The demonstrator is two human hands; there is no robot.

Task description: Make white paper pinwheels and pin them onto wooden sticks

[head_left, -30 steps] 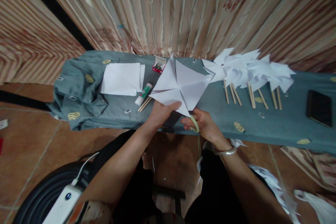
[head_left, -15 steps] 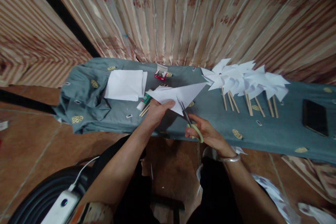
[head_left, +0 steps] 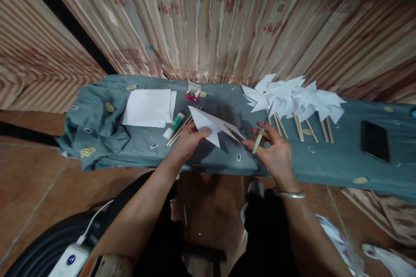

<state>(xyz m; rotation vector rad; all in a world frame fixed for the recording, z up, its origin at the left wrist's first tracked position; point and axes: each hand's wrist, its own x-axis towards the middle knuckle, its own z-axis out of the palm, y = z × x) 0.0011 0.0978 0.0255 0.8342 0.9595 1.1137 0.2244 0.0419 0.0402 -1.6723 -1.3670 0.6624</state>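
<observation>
1. Clock centred on the cut paper [head_left: 204, 123]: the left hand [head_left: 191, 138], at half past eight, pinches it, thumb on top, probably to steady the sheet while leaving its flaps free.
2. The right hand [head_left: 276, 149], between three and four, holds green-handled scissors [head_left: 259, 138], blades toward one o'clock, seemingly parked so the fingertips can reach the paper's tip; whether they grip it, I cannot tell.
3. Sticks [head_left: 175, 136] and a glue stick [head_left: 173, 125] lie at nine, presumably for easy reach; the glue's label is unreadable.
4. At eleven, an open red box [head_left: 192, 93] contains small metal pieces; no legible brand.
5. White sheets [head_left: 147, 108] are stacked near half past nine.
6. Pinwheels [head_left: 295, 95] overlap toward half past two, likely to save room.
7. A dark phone [head_left: 375, 140] lies at three.
8. Reddish marks on the curtain [head_left: 191, 43], at twelve, are illegible.
</observation>
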